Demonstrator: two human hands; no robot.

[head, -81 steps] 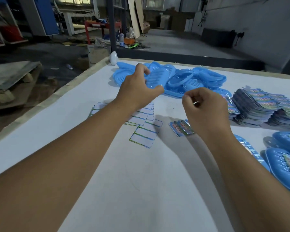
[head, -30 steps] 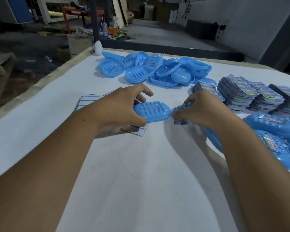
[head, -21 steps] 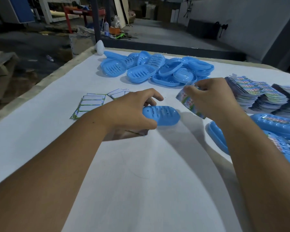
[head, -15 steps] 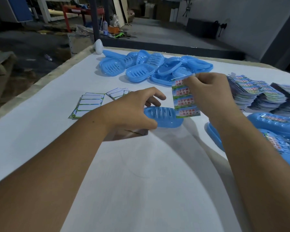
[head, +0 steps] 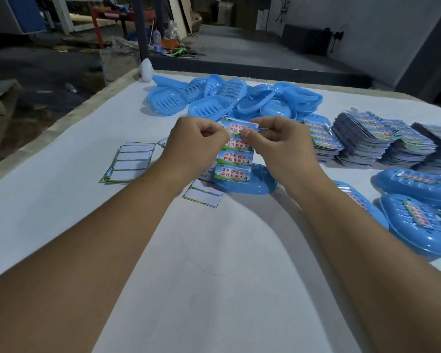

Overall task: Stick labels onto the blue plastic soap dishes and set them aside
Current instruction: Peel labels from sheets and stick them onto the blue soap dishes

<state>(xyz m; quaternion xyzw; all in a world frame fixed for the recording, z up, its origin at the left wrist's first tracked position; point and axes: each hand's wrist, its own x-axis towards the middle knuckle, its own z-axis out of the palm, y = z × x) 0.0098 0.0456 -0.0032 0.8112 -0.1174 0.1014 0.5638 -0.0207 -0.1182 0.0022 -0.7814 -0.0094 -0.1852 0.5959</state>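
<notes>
1. Both hands are meeting over the middle of the white cloth-covered table (head: 214, 289); between them is hanging a tall paper sheet of four printed labels with red Chinese lettering on green and blue (head: 236, 159).
2. The left hand (head: 194, 146) is curling its fingers and pinching the sheet's upper left edge; the right hand (head: 283, 146) is pinching the upper right corner with thumb and forefinger, the other fingers folding in behind.
3. The sheet is hanging roughly upright, its bottom label showing in front of the blue oval plastic soap dish (head: 255, 184); that dish is lying bottom up on the cloth just below the hands, with neither hand touching it.
4. Further back, a loose heap of unlabelled blue slotted soap dishes (head: 229, 98) is lying near the table's far edge; a small white rounded object (head: 146, 70) is standing at the far left corner.
5. To the left, white peeled backing sheets with green borders (head: 131, 161) are lying flat; one more is lying just beside the bottom-up dish.
6. To the right, thick stacks of fresh label sheets (head: 382, 141) are lying in a row; nearer, blue dishes already carrying labels (head: 415, 220) are lying together at the right edge.
</notes>
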